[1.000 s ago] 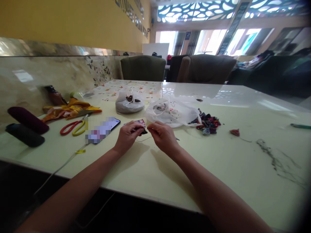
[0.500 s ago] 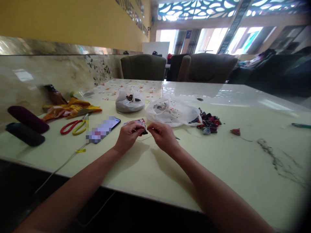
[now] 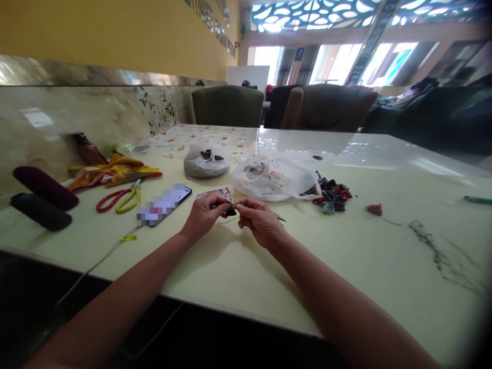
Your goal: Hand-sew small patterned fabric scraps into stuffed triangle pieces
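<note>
My left hand [image 3: 206,212] pinches a small dark piece of cloth [image 3: 231,211] between thumb and forefinger. Against it, the fingertips of my right hand [image 3: 258,218] are pressed together; whatever they grip is too small to make out. A thin thread [image 3: 229,220] curves below the cloth, between the hands. Just beyond my left hand lies a patterned piece of fabric [image 3: 221,193], partly covered by the fingers. A pointed metal tip [image 3: 280,218] sticks out from behind my right wrist.
Two white plastic bags [image 3: 206,166] stand beyond the hands, with a heap of small cloth pieces [image 3: 333,195] to the right. Leftward lie a phone [image 3: 165,205], scissors [image 3: 121,200] and two thread rolls [image 3: 42,215]. One cloth piece [image 3: 374,209] and tangled thread [image 3: 430,248] lie right.
My right hand has turned slightly, and its fingertips have come in against the cloth at my left fingertips. The left hand stays nearly where it was.
</note>
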Tool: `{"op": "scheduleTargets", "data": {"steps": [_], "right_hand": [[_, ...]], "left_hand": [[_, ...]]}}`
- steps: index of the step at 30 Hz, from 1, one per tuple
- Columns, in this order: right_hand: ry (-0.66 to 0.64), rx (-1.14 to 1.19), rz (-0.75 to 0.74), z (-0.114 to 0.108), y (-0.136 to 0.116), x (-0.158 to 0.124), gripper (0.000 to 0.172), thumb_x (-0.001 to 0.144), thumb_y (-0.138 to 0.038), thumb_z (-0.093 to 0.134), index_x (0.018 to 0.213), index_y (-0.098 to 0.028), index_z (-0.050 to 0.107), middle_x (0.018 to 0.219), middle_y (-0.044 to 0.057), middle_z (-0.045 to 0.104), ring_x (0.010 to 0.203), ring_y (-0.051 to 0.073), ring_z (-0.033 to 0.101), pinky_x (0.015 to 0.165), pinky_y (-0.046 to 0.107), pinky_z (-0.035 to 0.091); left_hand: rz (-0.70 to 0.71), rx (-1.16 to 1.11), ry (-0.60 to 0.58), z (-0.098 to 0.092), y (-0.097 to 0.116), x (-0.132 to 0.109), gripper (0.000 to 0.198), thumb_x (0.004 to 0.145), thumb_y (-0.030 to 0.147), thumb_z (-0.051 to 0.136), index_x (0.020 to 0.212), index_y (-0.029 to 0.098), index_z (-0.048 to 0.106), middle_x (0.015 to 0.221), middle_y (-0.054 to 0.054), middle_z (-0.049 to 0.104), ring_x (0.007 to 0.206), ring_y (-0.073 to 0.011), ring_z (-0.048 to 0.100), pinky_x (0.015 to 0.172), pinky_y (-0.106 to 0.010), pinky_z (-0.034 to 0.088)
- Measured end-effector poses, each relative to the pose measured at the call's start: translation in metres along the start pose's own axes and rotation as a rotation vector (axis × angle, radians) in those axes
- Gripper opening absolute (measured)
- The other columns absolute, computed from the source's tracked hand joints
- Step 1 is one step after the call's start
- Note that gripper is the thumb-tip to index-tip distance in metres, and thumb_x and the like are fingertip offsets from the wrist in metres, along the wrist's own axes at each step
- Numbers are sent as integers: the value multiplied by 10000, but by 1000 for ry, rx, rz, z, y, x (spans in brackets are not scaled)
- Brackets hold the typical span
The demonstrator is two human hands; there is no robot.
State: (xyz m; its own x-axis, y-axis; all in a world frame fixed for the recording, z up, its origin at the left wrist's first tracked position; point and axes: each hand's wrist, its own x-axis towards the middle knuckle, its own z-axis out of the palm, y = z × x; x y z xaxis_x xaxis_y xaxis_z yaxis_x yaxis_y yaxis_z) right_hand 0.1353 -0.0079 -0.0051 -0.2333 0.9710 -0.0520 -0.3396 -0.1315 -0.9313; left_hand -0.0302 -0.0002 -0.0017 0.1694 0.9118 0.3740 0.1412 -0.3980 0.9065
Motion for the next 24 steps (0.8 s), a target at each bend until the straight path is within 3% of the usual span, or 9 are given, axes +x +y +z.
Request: {"op": "scheduleTargets", "data": {"steps": [5,9,12,14,17,21,24], "right_hand": [[21,-189,-88,-4,-3,3,206,687,-367,704,741,-176,645,608,-45,541,475,69,392,482,239,351],[51,-733,-271,-8,-7,5,119,790,-235,592,702,-178,648,584,-27,546,540,107,439,548,256,324],[-76,-1189,-307,-6,-5,2,155,801,-157,609,655,-180,657,622,6,592,601,128,484,588,268,296],[-147,-1343,-308,-3,-2,-2,127,796,-188,663,670,-182,675,687,28,615,627,135,502,592,269,290],[-97,-1342,-358,1,2,-4,91,810,-273,694,786,-185,694,776,37,617,674,143,532,616,262,317],[105,-1064,-422,0,3,-1,179,837,-322,651,951,-185,662,748,6,601,657,140,520,625,258,350],[48,-802,-423,-3,2,3,154,825,-315,624,895,-183,662,709,-7,606,659,137,526,641,255,387]], "left_hand": [[-104,-85,38,1,-4,1,222,738,349,761,796,140,710,722,-36,697,647,-151,648,628,-289,577],[-175,-188,165,-1,-11,3,286,709,373,790,836,130,706,780,-53,728,657,-146,652,637,-287,570],[-193,-241,206,-2,-13,5,302,706,379,795,853,134,694,808,-61,740,673,-150,662,646,-286,566],[-200,-262,211,-3,-12,5,313,705,388,793,857,137,687,814,-65,739,694,-160,671,648,-289,567],[-219,-288,215,-2,-11,5,320,692,389,798,853,140,677,808,-50,729,673,-145,661,643,-281,561],[-271,-345,158,0,-11,2,314,665,370,814,839,150,673,784,-18,707,637,-119,639,649,-275,561],[-292,-354,76,3,-9,0,291,683,374,804,822,156,670,738,-2,672,612,-109,610,626,-271,559]]}}
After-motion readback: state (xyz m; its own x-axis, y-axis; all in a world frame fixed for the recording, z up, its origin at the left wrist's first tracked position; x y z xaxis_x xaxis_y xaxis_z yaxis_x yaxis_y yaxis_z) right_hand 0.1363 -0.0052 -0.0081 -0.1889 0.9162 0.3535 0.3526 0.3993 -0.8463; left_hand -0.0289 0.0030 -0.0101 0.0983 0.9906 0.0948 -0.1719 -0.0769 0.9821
